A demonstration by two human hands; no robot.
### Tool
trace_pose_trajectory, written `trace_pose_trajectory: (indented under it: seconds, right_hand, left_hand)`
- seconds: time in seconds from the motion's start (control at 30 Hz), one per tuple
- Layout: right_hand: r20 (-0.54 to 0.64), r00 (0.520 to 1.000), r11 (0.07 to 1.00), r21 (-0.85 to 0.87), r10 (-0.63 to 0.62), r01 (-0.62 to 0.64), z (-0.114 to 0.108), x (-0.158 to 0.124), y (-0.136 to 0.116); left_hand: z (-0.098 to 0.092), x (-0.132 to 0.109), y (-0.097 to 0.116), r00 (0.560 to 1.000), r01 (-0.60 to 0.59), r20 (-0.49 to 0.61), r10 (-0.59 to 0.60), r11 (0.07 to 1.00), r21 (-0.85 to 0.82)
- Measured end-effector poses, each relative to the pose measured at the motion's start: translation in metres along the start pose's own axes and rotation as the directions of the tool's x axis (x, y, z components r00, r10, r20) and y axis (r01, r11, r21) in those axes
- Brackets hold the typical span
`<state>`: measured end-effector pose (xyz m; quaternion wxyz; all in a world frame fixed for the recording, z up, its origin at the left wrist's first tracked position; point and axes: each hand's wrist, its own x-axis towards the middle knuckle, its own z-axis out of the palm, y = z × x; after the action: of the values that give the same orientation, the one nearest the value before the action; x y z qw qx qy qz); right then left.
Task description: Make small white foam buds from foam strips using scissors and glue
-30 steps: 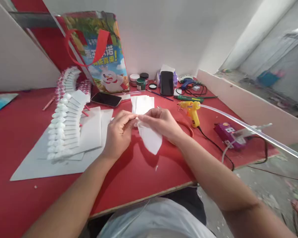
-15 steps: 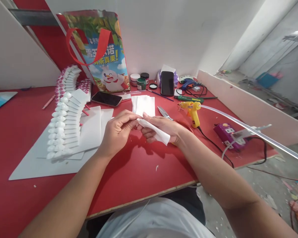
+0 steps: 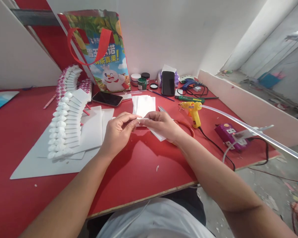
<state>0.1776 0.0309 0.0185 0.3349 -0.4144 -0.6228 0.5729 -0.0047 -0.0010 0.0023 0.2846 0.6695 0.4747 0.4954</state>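
Observation:
Over the red table (image 3: 139, 172) both my hands meet on a small piece of white paper (image 3: 158, 135). My left hand (image 3: 119, 132) pinches its left end between thumb and fingers. My right hand (image 3: 161, 125) is closed over the paper from above, with a white corner showing below the palm. A stack of cut white paper pieces (image 3: 144, 105) lies just beyond my fingers. Scissors (image 3: 163, 109) with a red handle loop (image 3: 187, 127) lie partly hidden behind my right hand.
Rows of folded white pieces (image 3: 64, 127) lie on white sheets (image 3: 52, 162) at left. Yellow glue gun (image 3: 193, 112), purple power strip (image 3: 228, 132), two phones (image 3: 106, 98) (image 3: 168, 83), paint jars (image 3: 141, 83) and a printed bag (image 3: 101, 53) stand behind. A clear tube (image 3: 250, 130) crosses right.
The paper hung down loose a second ago. It was then folded across my right fingers, and now my right hand has turned palm down over it, closer to the left hand.

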Motion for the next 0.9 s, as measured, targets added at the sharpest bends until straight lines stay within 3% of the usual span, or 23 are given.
trace_pose_trajectory:
  seconds: [0.13,0.23,0.4,0.53,0.7,0.77,0.9]
  right_hand:
    - [-0.172,0.943,0.898,-0.392,-0.284,0.199,0.012,-0.004,0.007]
    - [-0.182,0.898,0.82,-0.508,-0.4,0.263,0.019,-0.007,0.009]
    - [-0.148,0.927,0.877,-0.405,-0.344,0.261,0.023,-0.009,0.008]
    - [-0.181,0.936,0.899,-0.38,-0.303,0.218,0.021,-0.008,0.007]
    - [-0.141,0.943,0.886,-0.405,-0.302,0.224,0.014,-0.01,0.004]
    - [-0.082,0.941,0.868,-0.418,-0.329,0.267,0.01,-0.011,0.004]
    - [0.035,0.918,0.797,-0.485,-0.395,0.362,0.003,-0.011,0.006]
  left_hand:
    - [0.007,-0.003,0.001,0.999,0.01,-0.033,-0.01,1.0,-0.022]
    - [0.01,-0.005,0.002,0.993,-0.072,-0.086,0.078,0.995,0.064]
    - [0.012,-0.004,-0.002,0.926,-0.293,-0.131,0.355,0.892,0.344]
    - [0.016,-0.007,-0.007,0.898,-0.36,-0.086,0.431,0.834,0.418]
    - [0.015,-0.007,-0.001,0.945,-0.285,-0.101,0.312,0.933,0.221]
    - [0.01,-0.004,0.001,0.977,-0.186,-0.099,0.191,0.981,0.064]
    - [-0.001,0.003,-0.004,0.997,0.06,0.056,-0.049,0.973,-0.224]
